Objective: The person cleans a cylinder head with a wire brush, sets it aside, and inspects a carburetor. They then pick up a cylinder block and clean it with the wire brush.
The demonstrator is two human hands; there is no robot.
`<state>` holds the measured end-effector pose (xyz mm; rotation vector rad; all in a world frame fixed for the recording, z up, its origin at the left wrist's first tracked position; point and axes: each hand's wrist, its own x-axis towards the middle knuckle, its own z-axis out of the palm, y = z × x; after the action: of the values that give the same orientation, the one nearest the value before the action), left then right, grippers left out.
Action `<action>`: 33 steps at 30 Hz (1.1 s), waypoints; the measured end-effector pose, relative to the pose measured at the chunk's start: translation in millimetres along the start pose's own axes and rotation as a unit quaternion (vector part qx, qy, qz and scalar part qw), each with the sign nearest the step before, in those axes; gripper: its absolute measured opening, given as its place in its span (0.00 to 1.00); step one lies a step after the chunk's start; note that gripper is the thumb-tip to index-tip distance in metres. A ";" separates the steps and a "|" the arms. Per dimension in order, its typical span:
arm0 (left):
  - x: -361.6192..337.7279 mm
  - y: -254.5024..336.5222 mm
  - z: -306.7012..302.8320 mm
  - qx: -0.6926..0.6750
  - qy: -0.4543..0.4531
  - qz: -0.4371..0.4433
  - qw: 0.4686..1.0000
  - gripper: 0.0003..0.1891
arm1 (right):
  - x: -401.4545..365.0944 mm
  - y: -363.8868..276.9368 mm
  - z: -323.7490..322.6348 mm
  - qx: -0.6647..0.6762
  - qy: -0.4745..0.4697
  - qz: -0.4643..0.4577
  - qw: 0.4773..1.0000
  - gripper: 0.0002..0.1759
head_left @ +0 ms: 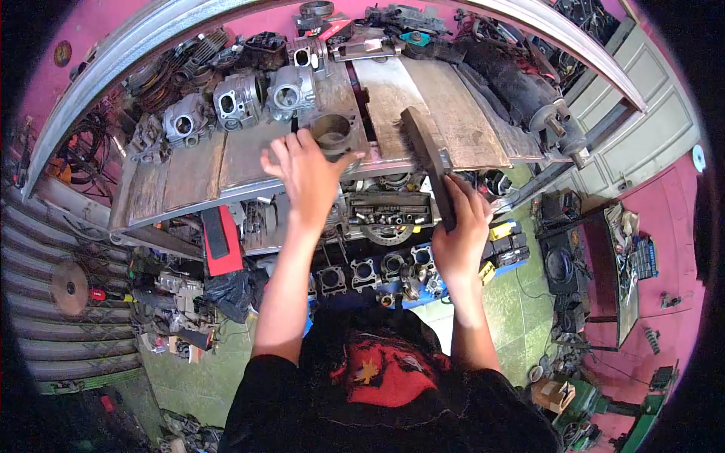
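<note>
My left hand (pixel 308 177) is at the front of a grey metal engine cylinder (pixel 332 134) with a round bore, near the front edge of the wooden shelf. Its thumb reaches across the cylinder's front and its index finger lies at the left side; the other fingers are spread. The hand covers part of the cylinder's lower side. In my right hand (pixel 462 230) is a long, dark wooden brush (pixel 429 158), gripped at its lower end and tilted up to the left. Dark bristles show along its upper left side.
Several cylinder heads (pixel 240 102) stand along the left of the plank shelf (pixel 249 155). A dark exhaust muffler (pixel 513 87) lies at the right. Below are a tray of sockets (pixel 389 211) and several engine cylinders (pixel 362 272). A metal frame beam (pixel 155 45) arches above.
</note>
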<state>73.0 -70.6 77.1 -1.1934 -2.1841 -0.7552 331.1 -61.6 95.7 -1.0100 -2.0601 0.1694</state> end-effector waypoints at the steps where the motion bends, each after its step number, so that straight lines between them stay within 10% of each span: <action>1: -2.4 5.2 -1.5 0.000 0.000 0.000 1.000 0.42 | 3.0 -4.3 1.8 0.000 0.000 0.000 1.000 0.42; 11: 17.7 -29.6 54.8 -0.257 -0.038 -0.012 0.966 0.16 | 18.5 -49.0 53.9 0.044 -0.007 -0.021 0.999 0.42; 33: 21.7 -21.5 58.3 -0.204 0.019 -0.033 0.978 0.18 | 75.0 -31.9 108.9 0.031 0.028 -0.055 0.998 0.35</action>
<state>33.5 -27.8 46.3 -1.2876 -2.1064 -1.2900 207.4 -6.0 84.1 -0.8517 -2.0404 0.1441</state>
